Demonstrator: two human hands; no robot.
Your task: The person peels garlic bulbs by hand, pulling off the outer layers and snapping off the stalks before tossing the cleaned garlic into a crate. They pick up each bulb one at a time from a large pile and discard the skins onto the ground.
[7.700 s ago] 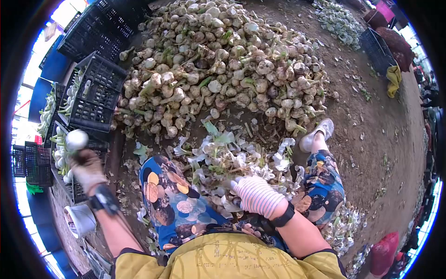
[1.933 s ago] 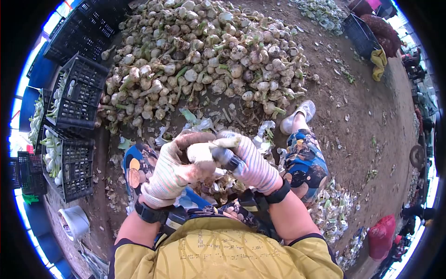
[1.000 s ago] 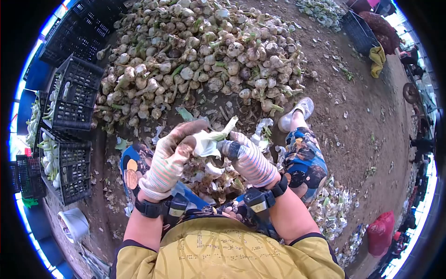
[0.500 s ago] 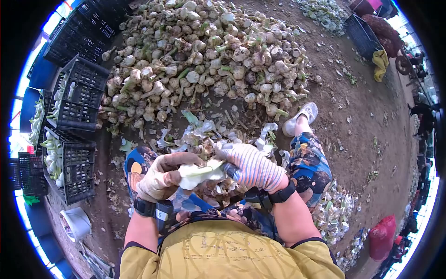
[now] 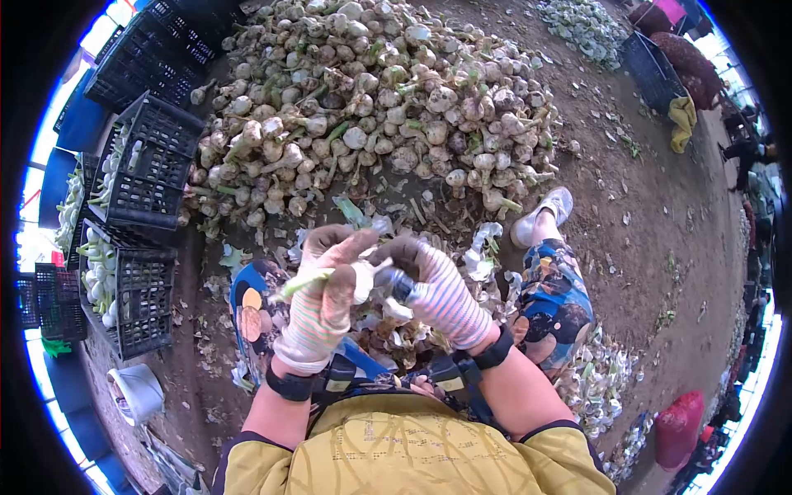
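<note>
My left hand (image 5: 318, 301), in a striped, soiled glove, is closed on a garlic bulb (image 5: 363, 281). The bulb is white and smooth, and its pale green stem (image 5: 305, 283) points left across the palm. My right hand (image 5: 441, 293), gloved alike, is close against the bulb's right side with its fingers curled. A small dark object (image 5: 400, 285) shows at its thumb; its kind is not clear. Beneath both hands, loose garlic skins (image 5: 404, 334) lie between my legs.
A large heap of unpeeled garlic (image 5: 379, 107) lies ahead. At left stand black crates, one crate (image 5: 136, 301) holding cleaned garlic (image 5: 101, 276), and a white bucket (image 5: 138, 392). Peelings (image 5: 590, 379) and a red sack (image 5: 678, 429) lie at right.
My left hand has turned upward and now holds the bulb with its stem to the left. A broad pale skin no longer shows between the hands. My right hand has shifted slightly.
</note>
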